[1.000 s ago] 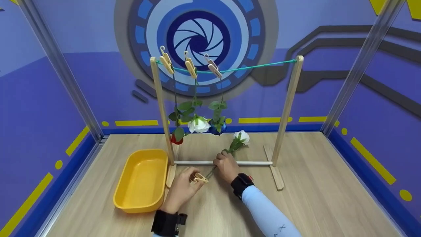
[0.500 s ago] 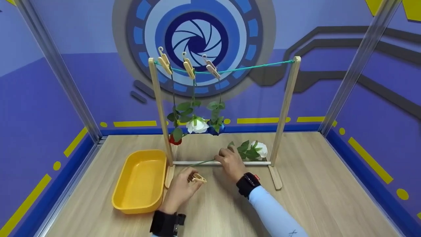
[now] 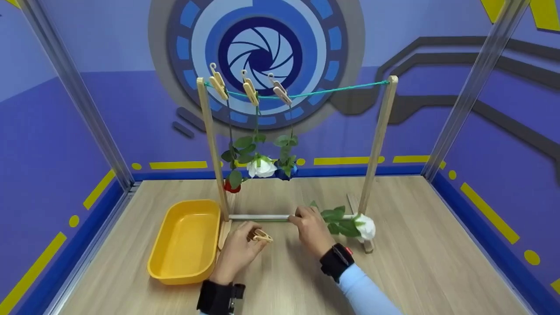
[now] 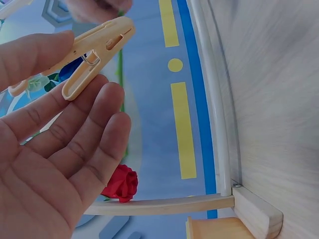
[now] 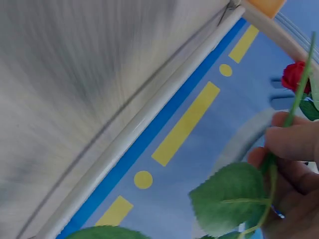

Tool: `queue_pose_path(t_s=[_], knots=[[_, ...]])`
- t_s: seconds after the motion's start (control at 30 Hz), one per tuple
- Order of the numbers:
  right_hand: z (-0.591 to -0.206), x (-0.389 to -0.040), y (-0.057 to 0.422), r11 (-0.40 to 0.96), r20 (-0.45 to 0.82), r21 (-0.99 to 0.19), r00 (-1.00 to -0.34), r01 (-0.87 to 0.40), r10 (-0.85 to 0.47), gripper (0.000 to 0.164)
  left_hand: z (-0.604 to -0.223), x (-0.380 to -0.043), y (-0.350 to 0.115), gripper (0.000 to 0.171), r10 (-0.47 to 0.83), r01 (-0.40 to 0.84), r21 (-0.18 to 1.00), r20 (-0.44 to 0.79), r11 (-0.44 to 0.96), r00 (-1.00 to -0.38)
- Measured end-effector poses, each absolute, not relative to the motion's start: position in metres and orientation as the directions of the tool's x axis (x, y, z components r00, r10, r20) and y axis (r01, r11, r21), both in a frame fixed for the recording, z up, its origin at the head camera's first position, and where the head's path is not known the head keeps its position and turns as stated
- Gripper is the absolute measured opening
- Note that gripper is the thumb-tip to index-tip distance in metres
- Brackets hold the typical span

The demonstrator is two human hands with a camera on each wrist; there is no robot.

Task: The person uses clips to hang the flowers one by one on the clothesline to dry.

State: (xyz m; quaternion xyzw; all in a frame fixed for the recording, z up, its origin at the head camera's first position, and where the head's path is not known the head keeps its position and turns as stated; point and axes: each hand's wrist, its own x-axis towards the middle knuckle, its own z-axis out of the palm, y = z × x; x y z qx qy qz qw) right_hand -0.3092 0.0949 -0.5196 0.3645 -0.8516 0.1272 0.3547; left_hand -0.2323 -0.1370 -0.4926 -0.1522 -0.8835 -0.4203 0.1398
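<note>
My left hand (image 3: 236,251) pinches a pale yellow clothespin (image 4: 102,52) between thumb and fingers, low in front of the wooden rack. To its right, my right hand (image 3: 313,231) grips a white artificial rose (image 3: 365,226) by its green stem (image 5: 302,89). The bloom points right, by the rack's right foot, and the leaves (image 5: 229,199) show close in the right wrist view. From the green line (image 3: 341,89) hang a red rose (image 3: 232,187), another white rose (image 3: 261,167) and a blue rose (image 3: 286,171), upside down, each under a clothespin (image 3: 250,92).
A yellow tray (image 3: 153,262) stands left of the rack. The rack has two wooden posts (image 3: 377,144) and a white bar (image 3: 258,217) low between them, behind my hands. Purple-blue walls enclose the wooden table (image 3: 437,258).
My right hand has moved slightly right and turned the white rose from pointing away to pointing right. The left hand stays nearly still with the clothespin.
</note>
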Motion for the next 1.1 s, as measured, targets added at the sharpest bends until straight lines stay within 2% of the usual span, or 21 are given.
queue_pose_path(t_s=[0.13, 0.33, 0.47, 0.6, 0.73, 0.93, 1.1], knots=[[-0.528, -0.300, 0.101, 0.706, 0.677, 0.001, -0.519, -0.708, -0.522, 0.021, -0.491, -0.232, -0.138, 0.025, 0.146, 0.372, 0.706, 0.361, 0.603, -0.921], [-0.546, -0.291, 0.111, 0.696, 0.666, -0.046, -0.541, -0.717, -0.514, 0.029, -0.492, -0.232, -0.137, 0.025, 0.150, 0.359, 0.706, 0.343, 0.610, -0.927], [-0.556, -0.286, 0.116, 0.691, 0.652, -0.071, -0.557, -0.719, -0.514, 0.024, -0.494, -0.231, -0.137, 0.025, 0.151, 0.369, 0.702, 0.354, 0.609, -0.923], [-0.562, -0.281, 0.121, 0.700, 0.607, -0.133, -0.616, -0.702, -0.502, 0.022, -0.494, -0.231, -0.136, 0.026, 0.145, 0.385, 0.682, 0.382, 0.622, -0.913], [-0.563, -0.277, 0.126, 0.711, 0.535, -0.179, -0.673, -0.680, -0.510, 0.023, -0.495, -0.230, -0.135, 0.027, 0.142, 0.390, 0.671, 0.394, 0.631, -0.908], [-0.554, -0.275, 0.135, 0.696, 0.447, -0.225, -0.707, -0.682, -0.548, 0.025, -0.494, -0.231, -0.135, 0.026, 0.147, 0.389, 0.670, 0.389, 0.632, -0.909], [-0.545, -0.275, 0.140, 0.674, 0.429, -0.292, -0.722, -0.679, -0.542, 0.025, -0.493, -0.231, -0.135, 0.026, 0.150, 0.391, 0.676, 0.387, 0.624, -0.910]])
